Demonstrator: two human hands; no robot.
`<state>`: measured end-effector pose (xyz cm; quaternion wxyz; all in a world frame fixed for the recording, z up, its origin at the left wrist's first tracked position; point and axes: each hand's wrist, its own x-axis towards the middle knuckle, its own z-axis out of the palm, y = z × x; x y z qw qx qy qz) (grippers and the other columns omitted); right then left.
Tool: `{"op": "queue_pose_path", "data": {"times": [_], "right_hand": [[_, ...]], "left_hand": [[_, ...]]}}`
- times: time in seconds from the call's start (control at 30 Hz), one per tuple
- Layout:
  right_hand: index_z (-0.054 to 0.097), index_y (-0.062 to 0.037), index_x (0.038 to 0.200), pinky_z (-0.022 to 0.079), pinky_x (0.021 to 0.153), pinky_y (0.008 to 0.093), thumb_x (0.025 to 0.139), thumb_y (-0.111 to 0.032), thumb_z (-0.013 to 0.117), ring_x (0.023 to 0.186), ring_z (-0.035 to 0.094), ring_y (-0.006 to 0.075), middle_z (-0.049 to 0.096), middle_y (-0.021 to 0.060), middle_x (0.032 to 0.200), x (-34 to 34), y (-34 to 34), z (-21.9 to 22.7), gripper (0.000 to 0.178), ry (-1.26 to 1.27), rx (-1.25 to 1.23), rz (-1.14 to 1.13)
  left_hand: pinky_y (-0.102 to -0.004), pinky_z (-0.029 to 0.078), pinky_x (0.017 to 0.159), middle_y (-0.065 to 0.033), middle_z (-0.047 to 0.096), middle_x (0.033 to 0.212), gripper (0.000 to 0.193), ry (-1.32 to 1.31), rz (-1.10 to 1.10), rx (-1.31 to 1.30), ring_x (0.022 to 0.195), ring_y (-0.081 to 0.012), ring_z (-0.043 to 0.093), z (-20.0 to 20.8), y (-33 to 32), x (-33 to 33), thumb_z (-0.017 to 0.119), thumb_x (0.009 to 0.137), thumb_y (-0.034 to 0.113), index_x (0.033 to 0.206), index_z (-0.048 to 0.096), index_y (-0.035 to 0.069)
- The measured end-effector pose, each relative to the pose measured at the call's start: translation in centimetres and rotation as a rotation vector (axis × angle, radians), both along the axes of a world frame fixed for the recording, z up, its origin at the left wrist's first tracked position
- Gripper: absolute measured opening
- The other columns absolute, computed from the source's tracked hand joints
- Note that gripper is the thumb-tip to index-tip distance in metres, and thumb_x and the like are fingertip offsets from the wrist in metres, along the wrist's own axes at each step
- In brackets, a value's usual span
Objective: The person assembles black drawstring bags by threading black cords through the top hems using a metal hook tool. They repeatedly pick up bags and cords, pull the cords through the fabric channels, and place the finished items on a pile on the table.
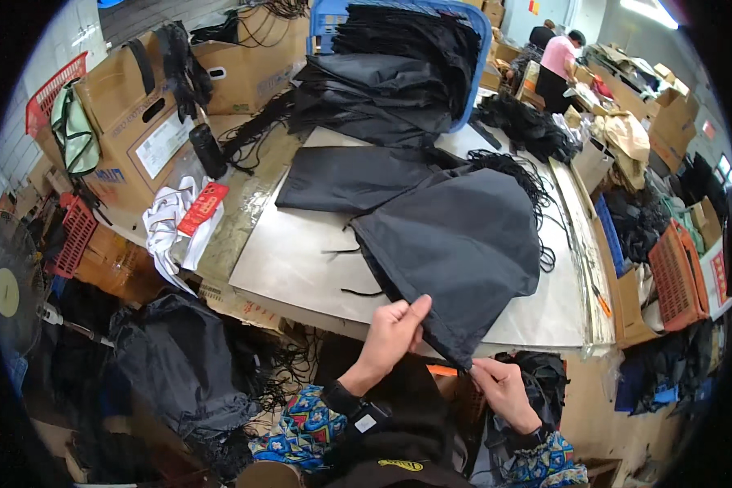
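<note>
Hands meet at the near edge of a black bag [455, 236] spread on the grey table [301, 260]. The left hand [392, 332] pinches the hem between thumb and curled fingers, keeping the cloth taut; the right hand [500, 386], at four o'clock from it, is closed on the bag's lowest corner. Loose black cords [537, 187] trail from the bag's far end at one o'clock. Beyond, at twelve, a stack of black bags [382, 89] spills from a blue basket [480, 32], within reach.
</note>
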<state>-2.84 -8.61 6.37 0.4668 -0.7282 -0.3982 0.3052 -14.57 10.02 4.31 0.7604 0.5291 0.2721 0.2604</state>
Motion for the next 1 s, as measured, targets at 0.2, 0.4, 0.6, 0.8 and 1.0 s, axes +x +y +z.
{"op": "queue_pose_path", "data": {"times": [0.2,0.4,0.6,0.8,1.0], "right_hand": [[0.060,-0.0001,0.081,0.026,0.042,0.0204,0.094,-0.012,0.052,0.046,0.035,0.0049,0.048,-0.0017,0.061,-0.9,1.4,-1.4,0.019,0.853,0.063,-0.136],[0.059,0.0022,0.081,0.042,0.056,0.0228,0.095,-0.015,0.051,0.061,0.052,0.0066,0.056,0.0003,0.064,-0.2,0.3,-1.6,0.024,0.186,-0.079,0.080],[0.067,-0.0059,0.090,0.049,0.062,0.0381,0.084,-0.014,0.059,0.072,0.064,0.0293,0.064,0.0146,0.074,3.3,2.2,4.3,0.013,-0.837,-0.274,0.490],[0.045,0.0051,0.124,0.045,0.086,0.0344,0.092,-0.016,0.055,0.095,0.059,0.0283,0.062,0.0156,0.103,4.8,10.3,14.2,0.040,-0.671,0.484,0.155],[0.057,0.0013,0.104,0.043,0.080,0.0237,0.094,-0.010,0.049,0.087,0.056,0.0123,0.060,0.0047,0.092,6.4,5.2,20.8,0.017,-0.727,0.746,-0.124]], "left_hand": [[-0.0323,0.037,0.048,-0.0106,0.050,0.055,0.039,-0.031,-0.053,0.712,0.049,-0.0130,0.040,-2.5,-4.1,0.7,0.058,0.092,0.021,0.065,0.052,-0.006],[-0.0259,0.040,0.054,0.0021,0.052,0.067,0.021,-0.201,0.118,0.005,0.064,-0.0042,0.045,-0.7,-0.9,1.3,0.062,0.089,0.015,0.078,0.056,-0.001],[-0.0242,0.043,0.062,-0.0031,0.060,0.080,0.020,-0.284,-0.032,0.193,0.071,-0.0059,0.048,-2.6,-4.1,3.9,0.055,0.094,0.016,0.103,0.059,-0.002],[-0.0474,0.043,0.059,-0.0235,0.055,0.077,0.020,-0.003,-0.036,0.840,0.071,-0.0449,0.053,-2.3,-6.0,4.9,0.053,0.093,0.020,0.091,0.051,0.000],[-0.0475,0.043,0.065,-0.0261,0.060,0.078,0.033,0.326,0.085,0.527,0.075,-0.0452,0.055,-5.4,-1.9,5.2,0.043,0.096,0.029,0.093,0.055,-0.001]]}}
